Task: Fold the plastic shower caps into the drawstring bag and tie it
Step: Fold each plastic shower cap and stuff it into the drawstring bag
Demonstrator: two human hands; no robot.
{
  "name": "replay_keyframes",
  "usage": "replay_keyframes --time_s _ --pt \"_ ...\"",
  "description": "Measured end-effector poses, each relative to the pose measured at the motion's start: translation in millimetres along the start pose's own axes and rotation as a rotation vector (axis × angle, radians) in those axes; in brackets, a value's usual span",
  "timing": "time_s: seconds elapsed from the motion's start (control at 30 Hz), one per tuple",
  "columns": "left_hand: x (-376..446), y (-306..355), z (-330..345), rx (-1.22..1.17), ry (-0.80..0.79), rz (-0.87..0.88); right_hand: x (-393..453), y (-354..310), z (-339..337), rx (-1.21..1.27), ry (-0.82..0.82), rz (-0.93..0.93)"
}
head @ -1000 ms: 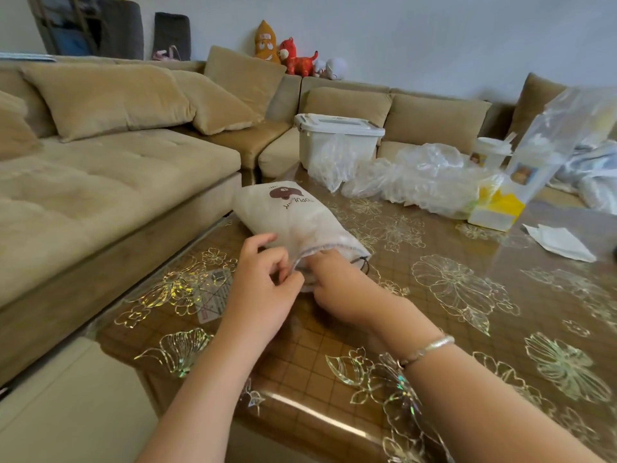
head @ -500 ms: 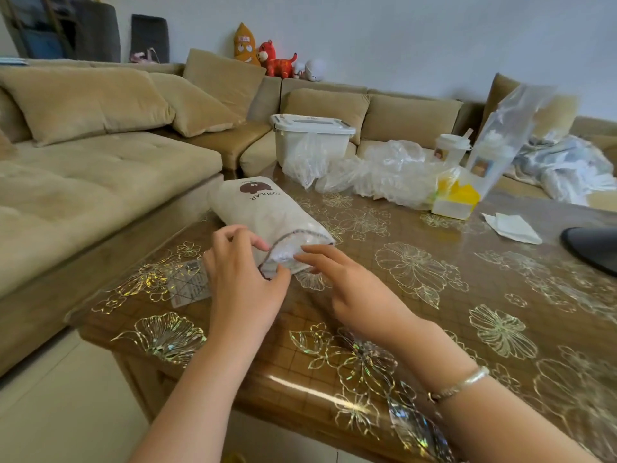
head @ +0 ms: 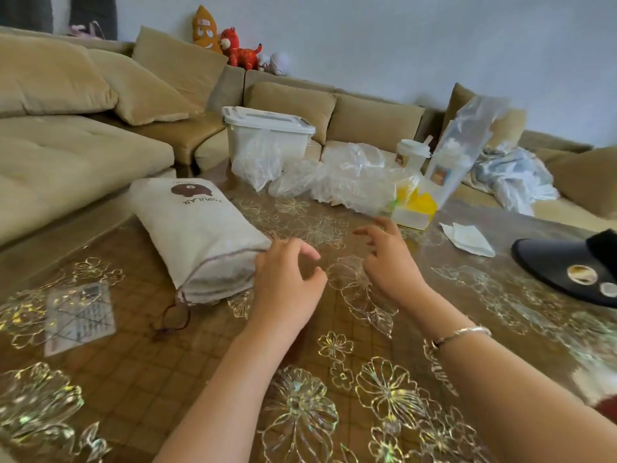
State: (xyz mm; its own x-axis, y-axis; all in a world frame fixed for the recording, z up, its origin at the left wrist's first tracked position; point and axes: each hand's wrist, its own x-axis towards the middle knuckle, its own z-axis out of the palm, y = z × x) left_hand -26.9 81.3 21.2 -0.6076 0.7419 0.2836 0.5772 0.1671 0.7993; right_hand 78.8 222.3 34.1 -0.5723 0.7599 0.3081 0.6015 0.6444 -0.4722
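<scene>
- The drawstring bag (head: pixel 197 235) lies flat on the counter (head: pixel 384 329) at centre left of the frame, filled. Its long axis runs from the printed end at upper left down to the mouth at lower right.
- Left hand (head: pixel 287 279) sits just beside the bag's mouth end, fingers loosely curled, gripping nothing; whether it brushes the fabric cannot be told.
- Right hand (head: pixel 387 255) hovers at frame centre, fingers spread and empty, apart from the bag and from the left hand.
- The left hand is the nearer to the bag. The cord (head: pixel 173 317) trails from the mouth's lower corner toward lower left, near neither hand.
- Judgement: tying turns on reaching that cord, down and left of both hands.
- A heap of shower caps (head: pixel 337 182) lies at upper centre, well apart from the bag.
- Hard to make out: whether the mouth is drawn closed, what the bag contains, and how many caps the heap holds.
</scene>
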Motion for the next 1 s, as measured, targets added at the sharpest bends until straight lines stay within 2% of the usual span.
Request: replay_keyframes --time_s 0.17,0.23,0.37,0.53,0.67,0.87,1.0 --pt "28 -4 7 -0.432 -0.111 -0.234 56 13 10 -0.213 -0.086 0.109" --pt "34 -7 10 -0.599 -0.136 -0.321 77 18 14 -0.265 -0.054 0.156" --pt "39 -15 15 -0.67 -0.115 -0.359 101 27 13 -0.342 0.024 0.276" --pt "38 -18 13 -0.744 -0.102 -0.353 120 31 4 -0.182 -0.069 0.237" --pt "36 -15 12 -0.742 -0.098 -0.329 99 15 6 0.134 0.033 0.207" --pt "21 -3 11 -0.666 -0.076 -0.265 25 -8 -14 0.503 0.18 0.12" --pt "-4 17 2 -0.598 -0.072 -0.192 -33 -16 -45 0.722 0.163 0.131"
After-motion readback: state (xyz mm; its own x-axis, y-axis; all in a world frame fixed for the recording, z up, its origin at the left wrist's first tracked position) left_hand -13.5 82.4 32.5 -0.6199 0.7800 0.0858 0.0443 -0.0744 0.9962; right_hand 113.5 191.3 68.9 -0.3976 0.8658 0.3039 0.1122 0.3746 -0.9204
